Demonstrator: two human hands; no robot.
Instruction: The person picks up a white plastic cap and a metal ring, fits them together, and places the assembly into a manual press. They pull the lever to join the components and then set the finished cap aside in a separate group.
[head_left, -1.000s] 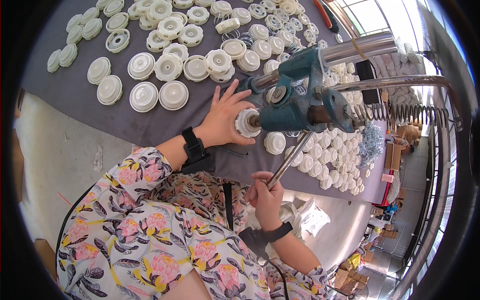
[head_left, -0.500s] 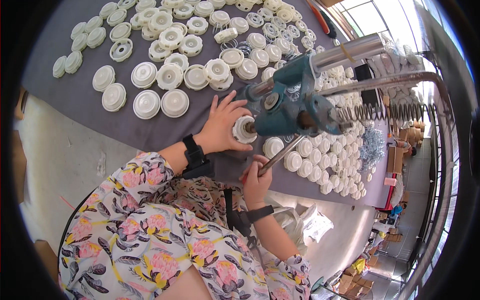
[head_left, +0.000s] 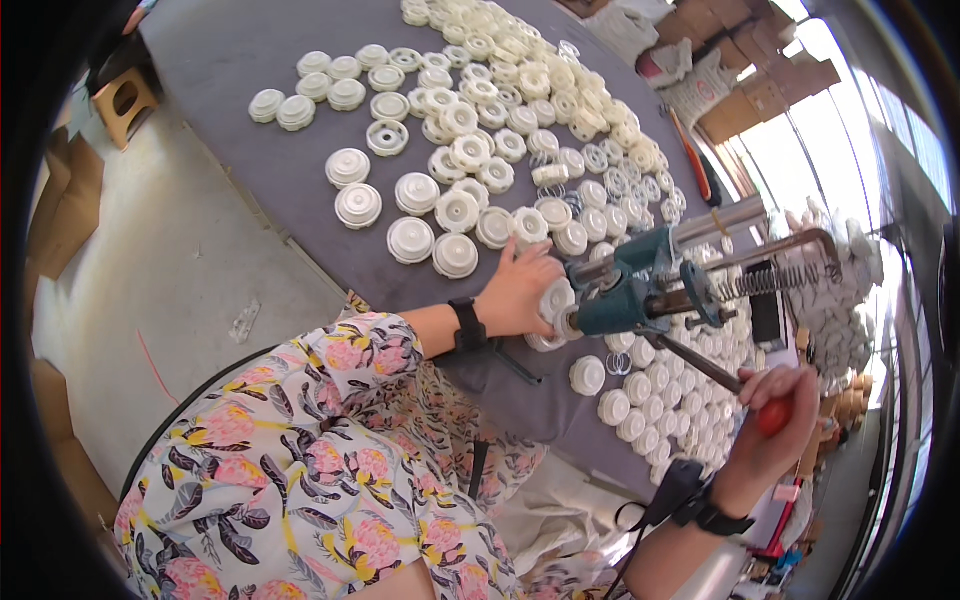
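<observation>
A teal hand press (head_left: 625,305) stands on the table with its plunger pointing left. My left hand (head_left: 518,288) is at the plunger's tip, its thumb and fingers round a white round plastic cap (head_left: 556,296). The plunger end touches or nearly touches that cap; I cannot tell which. A second white piece (head_left: 545,342) shows partly below it. My right hand (head_left: 778,415) is closed round the red ball knob (head_left: 774,416) at the end of the press lever (head_left: 705,367). The lever now slants out to the lower right of the press.
Many white ribbed caps and rings (head_left: 465,150) cover the grey tablecloth (head_left: 300,170) beyond my left hand. More white caps (head_left: 650,405) lie below the press, with a metal coil (head_left: 618,363) nearby. An orange-handled tool (head_left: 695,165) lies at the far edge. A bent dark rod (head_left: 515,362) sits near my left wrist.
My right hand has swung outward to the right with the lever and now grips its knob, rather than the lever rod. My left hand stays at the press. The whole view has shifted.
</observation>
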